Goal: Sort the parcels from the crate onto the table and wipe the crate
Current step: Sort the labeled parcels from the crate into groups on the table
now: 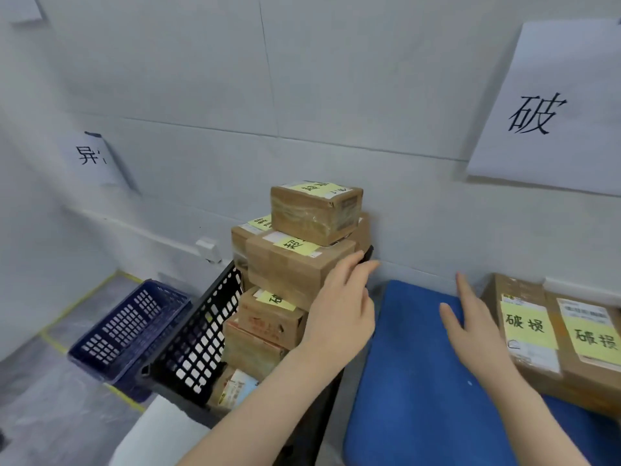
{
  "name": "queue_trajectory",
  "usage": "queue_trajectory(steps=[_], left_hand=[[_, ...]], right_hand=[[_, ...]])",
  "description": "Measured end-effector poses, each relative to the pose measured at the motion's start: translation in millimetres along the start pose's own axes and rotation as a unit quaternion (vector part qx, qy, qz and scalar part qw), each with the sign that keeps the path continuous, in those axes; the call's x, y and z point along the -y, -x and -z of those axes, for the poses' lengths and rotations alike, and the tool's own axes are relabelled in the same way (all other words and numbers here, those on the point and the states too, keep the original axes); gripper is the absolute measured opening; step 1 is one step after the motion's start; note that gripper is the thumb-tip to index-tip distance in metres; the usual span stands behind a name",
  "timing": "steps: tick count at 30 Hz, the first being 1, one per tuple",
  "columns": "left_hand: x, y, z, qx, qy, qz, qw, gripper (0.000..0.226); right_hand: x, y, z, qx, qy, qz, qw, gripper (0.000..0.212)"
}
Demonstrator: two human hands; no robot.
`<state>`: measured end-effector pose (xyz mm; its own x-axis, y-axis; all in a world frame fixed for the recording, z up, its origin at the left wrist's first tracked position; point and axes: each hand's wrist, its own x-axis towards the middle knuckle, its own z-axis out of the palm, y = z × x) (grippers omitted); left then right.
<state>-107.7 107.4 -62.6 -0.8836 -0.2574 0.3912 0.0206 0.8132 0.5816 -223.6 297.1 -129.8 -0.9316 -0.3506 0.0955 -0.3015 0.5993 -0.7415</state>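
Parcels [316,216] stacked high in the black crate [198,334], just left of the blue table [413,364] | two boxes [517,287] on the table, yellow notes [524,326] reading 破损 | wall sheet [537,114] reads 破 | your left hand [342,307] at the stack's side, fingers straight, gripping nothing | your right hand [470,321] spread flat over the table, empty

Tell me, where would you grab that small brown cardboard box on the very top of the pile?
Probably the small brown cardboard box by its two opposite side faces, left hand on one, right hand on the other, coming from the front: it sits uppermost with both sides free, while the white wall stands close behind.
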Motion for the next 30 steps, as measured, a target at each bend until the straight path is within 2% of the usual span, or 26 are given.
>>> queue_trajectory(steps=[3, 7, 10, 12, 14, 17, 19, 21, 26, 30], left_hand=[[20.3, -1.8, 31.5, -0.071, 0.012, 0.004, 0.997, 0.045], [44.5, -41.7, 67.5, -0.163, 0.034, 0.053, 0.985, 0.040], [54.2, -79.9, 78.4, -0.124, 0.062, 0.160, 0.977, 0.043], [59.8, -96.0, 76.2, -0.091, 0.071, 0.200, 0.973, 0.046], [63.7, -106.0, 71.0, -0.069, 0.081, 0.214, 0.971, 0.048], [71.6, -116.8, 65.1, -0.030, 0.078, 0.232, 0.969, 0.055], [77.4, -121.4, 64.5, -0.009, 0.087, 0.236, 0.968, 0.059], [81.9, -121.3, 65.7, -0.001, 0.095, 0.228, 0.969, 0.060], [91.4, -114.8, 72.7, -0.019, 0.133, 0.212, 0.968, 0.052], [90.4, -110.7, 80.0, -0.011, 0.106, 0.166, 0.980, 0.048]], right_hand=[[42.4, 3.8, -30.2, 0.035, -0.061, 0.003, 0.998, 0.062], [112.4, -41.7, -38.9, 0.023, -0.111, 0.037, 0.993, 0.053], [165.0, -95.0, -31.4, -0.006, -0.145, 0.066, 0.987, 0.041], [189.5, -125.2, -30.5, -0.009, -0.151, 0.084, 0.985, 0.033], [202.7, -148.3, -34.2, 0.015, -0.136, 0.087, 0.987, 0.029], [211.8, -169.5, -40.5, 0.104, -0.096, 0.058, 0.988, 0.033], [215.2, -173.8, -41.5, 0.164, -0.093, 0.021, 0.982, 0.036], [215.6, -171.1, -41.2, 0.179, -0.091, 0.021, 0.979, 0.032], [210.7, -149.2, -40.4, 0.150, -0.098, 0.044, 0.983, 0.029], [207.5, -132.5, -49.0, 0.124, -0.100, 0.036, 0.987, 0.031]])
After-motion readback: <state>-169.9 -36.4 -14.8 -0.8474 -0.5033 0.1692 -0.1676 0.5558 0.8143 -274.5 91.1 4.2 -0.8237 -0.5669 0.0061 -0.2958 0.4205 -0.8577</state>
